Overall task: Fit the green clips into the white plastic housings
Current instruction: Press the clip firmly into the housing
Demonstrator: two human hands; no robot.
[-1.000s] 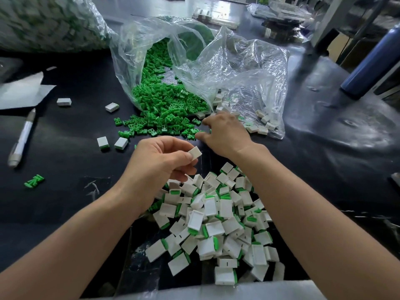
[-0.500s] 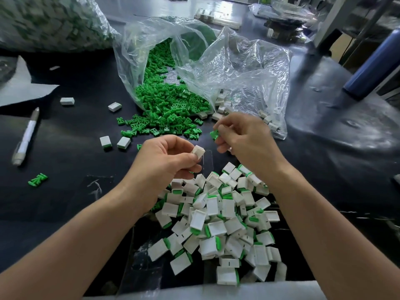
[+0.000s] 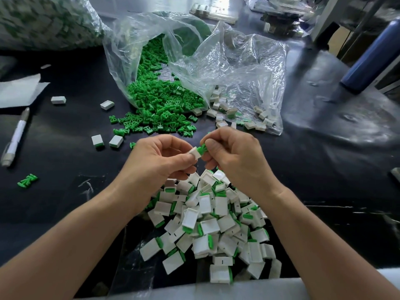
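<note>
Hands joining clip and housing above pile
Left hand (image 3: 158, 161) pinches white housing (image 3: 195, 153); right hand (image 3: 236, 156) pinches green clip (image 3: 202, 148) touching it.

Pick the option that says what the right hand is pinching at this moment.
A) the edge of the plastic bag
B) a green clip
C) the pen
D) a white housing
B: the right hand pinches a green clip at the end of the white housing, which the left hand holds.
</note>
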